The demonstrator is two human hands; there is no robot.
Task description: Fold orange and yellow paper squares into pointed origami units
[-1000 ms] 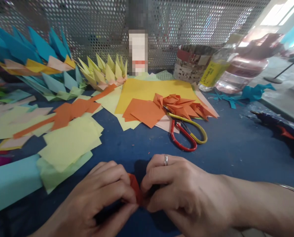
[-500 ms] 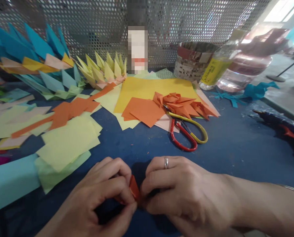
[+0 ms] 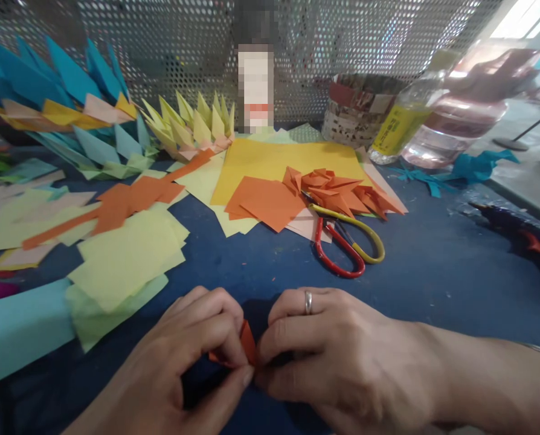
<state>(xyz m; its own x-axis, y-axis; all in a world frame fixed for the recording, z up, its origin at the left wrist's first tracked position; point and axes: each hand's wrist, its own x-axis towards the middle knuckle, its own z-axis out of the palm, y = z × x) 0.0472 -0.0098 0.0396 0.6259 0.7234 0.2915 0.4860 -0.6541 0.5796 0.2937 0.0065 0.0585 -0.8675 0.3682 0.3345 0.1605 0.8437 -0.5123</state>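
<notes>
Both of my hands pinch one small folded piece of orange paper (image 3: 247, 345) low over the blue table (image 3: 433, 272). My left hand (image 3: 179, 368) grips it from the left with thumb and curled fingers. From the right, my right hand (image 3: 337, 356), with a ring on one finger, presses the same fold. Most of the piece is hidden between my fingers. Red and yellow scissors (image 3: 347, 244) lie beyond my right hand, next to a heap of folded orange pieces (image 3: 337, 193) and flat orange squares (image 3: 265, 205).
Pale yellow squares (image 3: 129, 254) and a light blue sheet (image 3: 20, 329) lie left. A yellow sheet (image 3: 279, 160), pointed paper constructions (image 3: 70, 115), a paper-covered pot (image 3: 356, 112) and a clear bottle (image 3: 451, 109) stand at the back before a perforated screen. A glue gun (image 3: 519, 232) lies right.
The orange piece has been turned and pushed up a little between my fingertips; more of its lower edge shows at the left thumb. My hands stay in the same place.
</notes>
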